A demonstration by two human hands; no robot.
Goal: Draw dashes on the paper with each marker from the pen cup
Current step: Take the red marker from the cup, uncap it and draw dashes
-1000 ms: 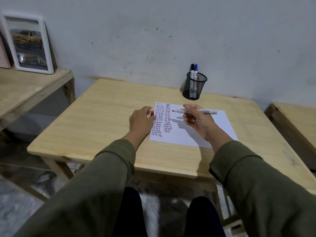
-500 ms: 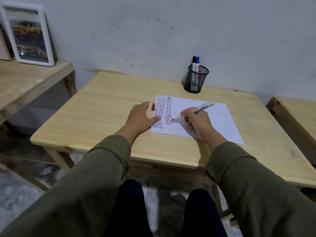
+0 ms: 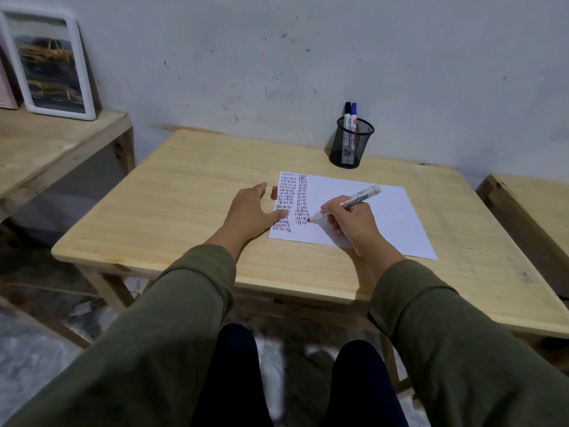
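Standing at the counter's point(image 3: 184, 211) far edge, a mesh pen cup point(image 3: 351, 143) holds two capped markers. Right hand point(image 3: 354, 224) fingers grip a red marker point(image 3: 345, 204), tip on dash-covered paper point(image 3: 385, 217). Left hand point(image 3: 249, 212) lies flat, fingers spread wide, beside a red cap point(image 3: 274, 192).

White paper point(image 3: 363, 214) flat near the table's middle, two columns of red, blue and black dashes down its left edge. Red-tipped marker point(image 3: 348, 203) slanted, tip on the second column's foot. Black mesh pen cup point(image 3: 351, 143) upright at the back edge — black and blue markers point(image 3: 350, 118) inside.
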